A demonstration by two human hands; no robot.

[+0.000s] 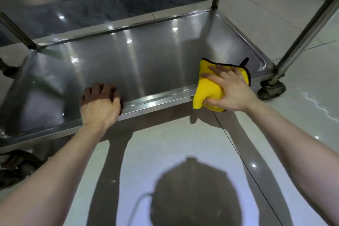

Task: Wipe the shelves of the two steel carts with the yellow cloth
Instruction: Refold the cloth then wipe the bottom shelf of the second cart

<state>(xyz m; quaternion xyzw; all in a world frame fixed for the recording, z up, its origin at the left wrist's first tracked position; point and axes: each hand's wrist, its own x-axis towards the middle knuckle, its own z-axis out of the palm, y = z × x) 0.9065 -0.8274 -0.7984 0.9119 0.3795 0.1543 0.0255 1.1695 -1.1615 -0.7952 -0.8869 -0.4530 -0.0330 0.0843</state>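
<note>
While rim point(156, 102) is gripped by left hand point(100, 102):
bunched yellow cloth point(207, 88), pinched by right hand point(231, 90), may be snagged beneath fingers point(220, 71).

Cloth point(207, 90): bright yellow, thin black edging. Cart shelf point(128, 60): silver-grey steel, white glare spots, faint pale streaks. Floor point(165, 143): pale grey glossy tiles, thin dark joint lines. Far floor strip point(91, 11): dark grey, lighter marbled veining. Right caster point(271, 89): dark grey-black.
</note>
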